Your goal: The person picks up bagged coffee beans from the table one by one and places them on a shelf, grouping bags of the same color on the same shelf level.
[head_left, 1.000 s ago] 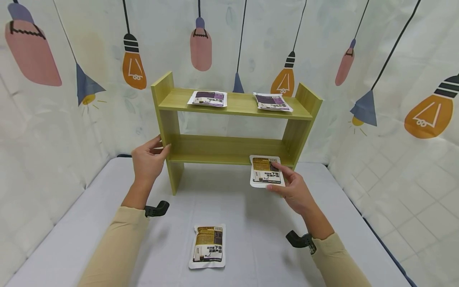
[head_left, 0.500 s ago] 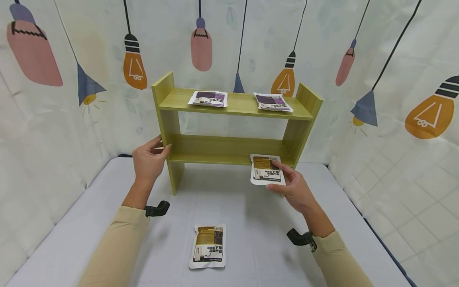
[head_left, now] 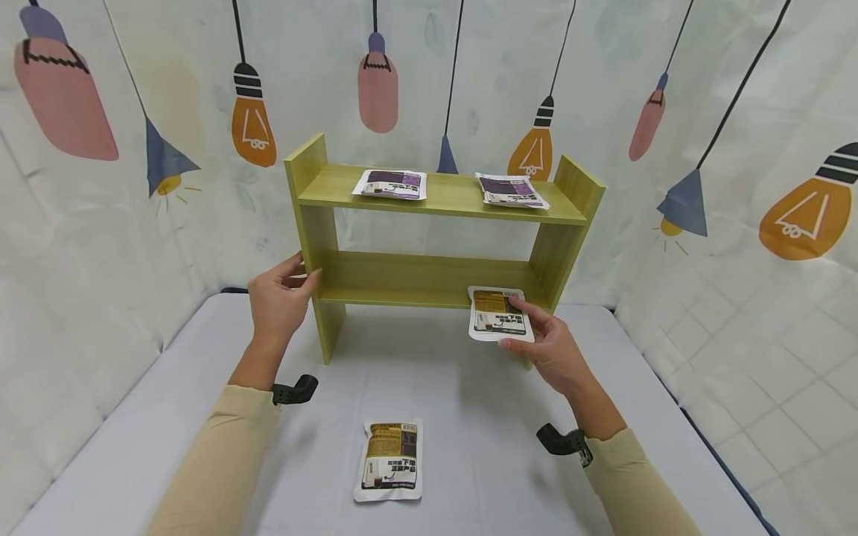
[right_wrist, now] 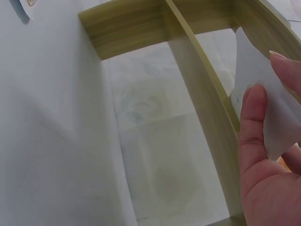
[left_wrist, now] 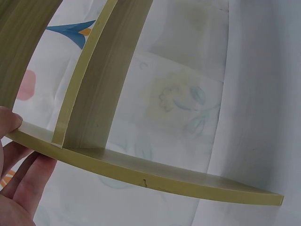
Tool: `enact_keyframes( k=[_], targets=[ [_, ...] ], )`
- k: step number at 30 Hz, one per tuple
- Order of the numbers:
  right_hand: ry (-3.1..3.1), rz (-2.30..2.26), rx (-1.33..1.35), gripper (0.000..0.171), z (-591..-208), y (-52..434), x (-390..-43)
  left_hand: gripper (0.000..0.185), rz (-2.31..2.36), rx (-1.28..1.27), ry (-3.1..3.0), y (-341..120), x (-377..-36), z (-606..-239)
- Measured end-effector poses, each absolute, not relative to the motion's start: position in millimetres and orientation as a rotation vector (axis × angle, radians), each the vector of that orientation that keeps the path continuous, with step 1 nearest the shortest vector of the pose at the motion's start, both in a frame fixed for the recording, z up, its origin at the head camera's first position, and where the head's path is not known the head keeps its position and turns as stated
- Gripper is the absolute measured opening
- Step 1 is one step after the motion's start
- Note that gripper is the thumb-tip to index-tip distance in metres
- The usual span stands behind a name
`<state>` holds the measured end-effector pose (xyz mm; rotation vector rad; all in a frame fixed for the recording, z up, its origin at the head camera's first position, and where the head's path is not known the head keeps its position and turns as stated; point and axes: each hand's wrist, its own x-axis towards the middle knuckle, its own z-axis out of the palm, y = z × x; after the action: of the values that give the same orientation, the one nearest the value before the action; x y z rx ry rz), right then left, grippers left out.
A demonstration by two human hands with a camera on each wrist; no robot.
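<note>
A pouch (head_left: 389,461) lies on the table (head_left: 472,454), nearest the camera; beyond it, the right hand (head_left: 553,350) grips a second pouch (head_left: 493,314) between thumb and fingers before the lower shelf's (head_left: 409,279) right end, contact with its edge impossible to tell; over the past second that pouch has risen slightly and tipped flatter, apparently bringing it nearer level with the shelf; the left hand (head_left: 278,298) pinches the rack's (head_left: 313,223) left side; two purple pouches (head_left: 390,184) rest on top.
</note>
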<state>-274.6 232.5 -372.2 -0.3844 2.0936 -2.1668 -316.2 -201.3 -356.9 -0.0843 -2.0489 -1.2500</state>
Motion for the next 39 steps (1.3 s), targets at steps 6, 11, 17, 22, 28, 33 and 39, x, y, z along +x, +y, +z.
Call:
enact_keyframes(
  k=[6,11,17,22,28,33,39],
  targets=[
    [2.108,-2.180,-0.383,0.086,-372,232,-276,0.044,-1.230,-0.079,-2.052,-201,-316,-356],
    [2.110,-2.193,-0.378,0.084,-372,232,-278,0.044,-1.228,-0.073,-2.058,-201,-316,-356],
    [2.128,-2.197,-0.366,0.082,-373,232,-280,0.044,-1.223,-0.072,-2.053,-201,-316,-356],
    [2.178,-2.171,-0.348,0.079,-375,232,-282,0.044,-1.223,-0.071,-2.054,-201,-316,-356],
    [2.291,-2.096,-0.346,0.075,-373,232,-284,0.044,-1.226,-0.065,-2.053,-201,-317,-356],
    [2.333,-2.065,-0.336,0.073,-371,232,-286,0.044,-1.225,-0.072,-2.048,-201,-317,-356],
    [2.381,-2.043,-0.323,0.070,-370,232,-287,0.043,-1.228,-0.078,-2.042,-201,-317,-356]
  ],
)
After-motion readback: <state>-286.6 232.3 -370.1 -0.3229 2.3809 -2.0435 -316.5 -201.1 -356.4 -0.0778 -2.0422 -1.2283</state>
